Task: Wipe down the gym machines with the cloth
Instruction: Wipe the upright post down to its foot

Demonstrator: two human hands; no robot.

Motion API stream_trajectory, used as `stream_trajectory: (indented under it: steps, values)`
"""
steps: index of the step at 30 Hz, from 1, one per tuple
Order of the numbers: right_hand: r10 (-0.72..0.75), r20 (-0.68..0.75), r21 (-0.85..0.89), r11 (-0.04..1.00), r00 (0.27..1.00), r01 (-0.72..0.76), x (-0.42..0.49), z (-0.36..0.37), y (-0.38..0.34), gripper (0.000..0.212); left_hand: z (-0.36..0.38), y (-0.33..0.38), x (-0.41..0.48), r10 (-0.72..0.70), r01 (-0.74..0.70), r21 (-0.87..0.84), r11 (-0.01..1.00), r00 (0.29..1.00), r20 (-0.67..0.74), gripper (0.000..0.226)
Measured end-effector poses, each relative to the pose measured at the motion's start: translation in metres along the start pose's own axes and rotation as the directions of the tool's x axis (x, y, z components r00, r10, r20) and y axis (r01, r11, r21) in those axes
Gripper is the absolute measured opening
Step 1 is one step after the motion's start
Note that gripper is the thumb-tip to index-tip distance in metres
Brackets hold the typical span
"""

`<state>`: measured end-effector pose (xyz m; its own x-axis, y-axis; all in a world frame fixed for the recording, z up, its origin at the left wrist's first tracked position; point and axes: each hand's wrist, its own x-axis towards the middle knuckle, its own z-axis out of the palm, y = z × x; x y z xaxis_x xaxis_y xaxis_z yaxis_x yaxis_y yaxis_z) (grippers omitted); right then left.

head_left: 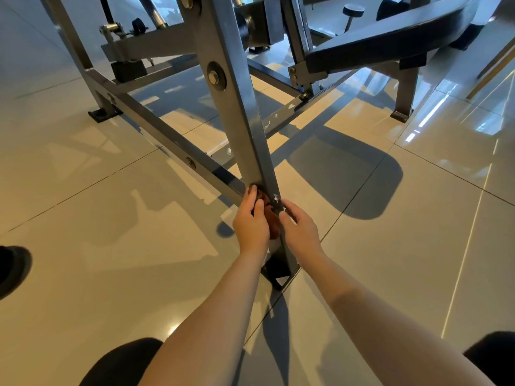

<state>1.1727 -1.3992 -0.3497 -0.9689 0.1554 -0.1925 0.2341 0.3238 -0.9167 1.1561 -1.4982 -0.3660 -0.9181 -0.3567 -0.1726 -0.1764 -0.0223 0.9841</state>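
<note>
A grey steel gym machine frame fills the upper half of the view. Its slanted upright post (239, 107) runs down to a foot on the floor near the middle. A reddish-brown cloth (271, 218) is bunched against the lower part of this post, mostly hidden between my hands. My left hand (250, 221) holds the cloth against the post's left side, fingers curled over it. On the right side of the post, my right hand (299, 227) has its fingers curled at the post's edge beside the cloth. White scuff marks show on the post just above my fingers.
A low crossbar (167, 137) runs from the post up-left to another foot. A padded bench (390, 43) stands at the upper right. The floor is glossy beige tile (390, 246). A dark shoe (14, 268) sits at the left edge, my dark-clad knees at the bottom.
</note>
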Motion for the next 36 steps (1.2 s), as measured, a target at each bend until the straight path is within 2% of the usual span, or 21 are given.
stream_trajectory:
  steps: [3,8,11,15,21,23,25,28,30,32,36]
  values:
    - [-0.028,0.001,-0.015,1.0,1.0,0.028,0.007,0.001,0.002,0.039,0.002,0.012,0.003,0.083,-0.083,0.037,0.996,0.996,-0.019,0.041]
    - [-0.03,0.023,0.012,0.999,0.999,0.03,0.006,0.007,0.006,0.043,0.002,-0.005,-0.007,0.004,-0.003,-0.035,0.999,0.999,0.044,0.043]
    - [-0.041,0.034,0.026,0.999,0.999,0.04,0.003,0.005,0.007,0.045,-0.001,0.007,-0.001,-0.005,0.004,-0.037,0.999,1.0,-0.027,0.044]
    - [-0.076,0.03,0.04,0.996,0.997,0.074,0.003,0.003,0.006,0.039,0.003,0.016,0.005,0.042,-0.059,-0.135,0.989,0.991,-0.125,0.037]
    - [-0.019,0.07,0.015,1.0,0.997,0.018,0.006,0.001,0.016,0.045,0.016,-0.04,-0.021,-0.144,0.142,-0.059,0.988,0.989,-0.039,0.029]
    - [-0.021,0.083,-0.011,1.0,0.996,0.022,0.007,0.002,0.023,0.046,0.019,-0.046,-0.022,-0.161,0.155,-0.086,0.984,0.985,-0.068,0.028]
    - [-0.045,0.082,-0.012,0.999,0.996,0.046,0.008,0.003,0.031,0.048,0.019,-0.039,-0.014,-0.134,0.111,-0.161,0.981,0.981,-0.14,0.027]
    - [-0.072,0.078,0.004,0.997,0.994,0.072,0.009,0.007,0.043,0.049,0.019,-0.03,-0.002,-0.021,-0.027,-0.215,0.976,0.977,-0.214,0.027]
    - [-0.077,0.073,0.027,0.997,0.994,0.075,0.012,0.008,0.052,0.049,0.023,-0.043,-0.002,0.033,-0.07,-0.151,0.986,0.972,-0.231,0.023]
    - [-0.072,0.073,0.045,0.997,0.995,0.069,0.012,0.009,0.064,0.048,0.03,-0.069,-0.009,0.022,-0.04,-0.079,0.996,0.976,-0.217,0.02]
    - [-0.032,0.054,0.04,0.999,0.998,0.03,0.011,0.014,0.084,0.048,0.034,-0.109,-0.029,-0.105,0.084,-0.157,0.984,0.986,-0.133,0.02]
